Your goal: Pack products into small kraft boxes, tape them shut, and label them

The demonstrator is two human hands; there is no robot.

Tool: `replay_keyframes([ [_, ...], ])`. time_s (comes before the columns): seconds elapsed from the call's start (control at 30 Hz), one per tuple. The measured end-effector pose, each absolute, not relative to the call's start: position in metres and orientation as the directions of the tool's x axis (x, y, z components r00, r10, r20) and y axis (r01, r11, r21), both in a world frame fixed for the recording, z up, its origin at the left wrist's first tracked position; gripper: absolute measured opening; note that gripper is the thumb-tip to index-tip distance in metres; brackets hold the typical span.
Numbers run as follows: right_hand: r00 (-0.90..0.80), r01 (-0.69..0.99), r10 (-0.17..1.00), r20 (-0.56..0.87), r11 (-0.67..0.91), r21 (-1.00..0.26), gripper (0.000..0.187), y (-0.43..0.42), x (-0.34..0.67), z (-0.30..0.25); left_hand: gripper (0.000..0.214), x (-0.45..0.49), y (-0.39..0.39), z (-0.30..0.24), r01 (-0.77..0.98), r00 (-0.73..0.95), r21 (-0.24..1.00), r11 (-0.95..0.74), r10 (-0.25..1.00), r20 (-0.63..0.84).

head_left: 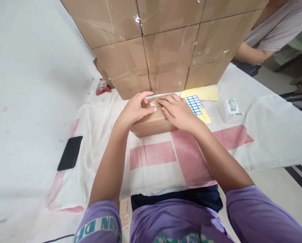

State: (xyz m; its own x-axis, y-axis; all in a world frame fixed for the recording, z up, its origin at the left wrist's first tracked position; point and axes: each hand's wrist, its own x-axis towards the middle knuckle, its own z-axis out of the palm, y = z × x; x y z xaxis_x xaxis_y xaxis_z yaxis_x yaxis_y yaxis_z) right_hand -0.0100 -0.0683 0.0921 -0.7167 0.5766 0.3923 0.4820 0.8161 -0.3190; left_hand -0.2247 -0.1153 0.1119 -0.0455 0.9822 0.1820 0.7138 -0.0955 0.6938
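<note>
A small brown cardboard box (154, 126) lies on the cloth-covered table in front of me, with shiny clear tape on its top. My left hand (137, 107) rests on the box's left end, thumb stretched across the top and fingers apart. Flat over the right part of the top lies my right hand (176, 109), its fingers extended toward the tape. Neither hand is closed around anything. Part of the box's top and its right end are hidden under my right hand. Just beyond the right hand is a sheet of blue-bordered labels (193, 104).
Behind the box rises a wall of stacked, taped cartons (170, 47). A yellow sheet (204, 93) and a small white tape dispenser (230, 110) are at the right. A black phone (70, 153) and a red packet (102, 87) lie left. Another person's arm (253, 54) shows at upper right.
</note>
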Motion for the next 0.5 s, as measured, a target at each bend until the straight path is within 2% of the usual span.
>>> replay_keyframes([
  [0.07,-0.717,0.482,0.577,0.391,0.816,-0.319,0.046,-0.068,-0.01,0.092,0.053,-0.225,-0.113,0.113,0.699,-0.06,0.711,-0.075,0.985,0.163],
  [0.23,-0.721,0.483,0.569,0.396,0.822,-0.301,0.046,-0.068,-0.01,0.091,0.037,-0.225,-0.102,0.113,0.691,-0.191,0.723,-0.004,0.964,0.187],
  [0.37,-0.721,0.481,0.567,0.399,0.824,-0.301,0.046,-0.067,-0.009,0.091,0.041,-0.226,-0.09,0.118,0.759,-0.246,0.645,0.094,0.958,0.149],
  [0.5,-0.718,0.476,0.564,0.409,0.826,-0.303,0.045,-0.065,-0.01,0.091,0.04,-0.224,-0.08,0.123,0.845,-0.3,0.497,0.2,0.945,0.129],
])
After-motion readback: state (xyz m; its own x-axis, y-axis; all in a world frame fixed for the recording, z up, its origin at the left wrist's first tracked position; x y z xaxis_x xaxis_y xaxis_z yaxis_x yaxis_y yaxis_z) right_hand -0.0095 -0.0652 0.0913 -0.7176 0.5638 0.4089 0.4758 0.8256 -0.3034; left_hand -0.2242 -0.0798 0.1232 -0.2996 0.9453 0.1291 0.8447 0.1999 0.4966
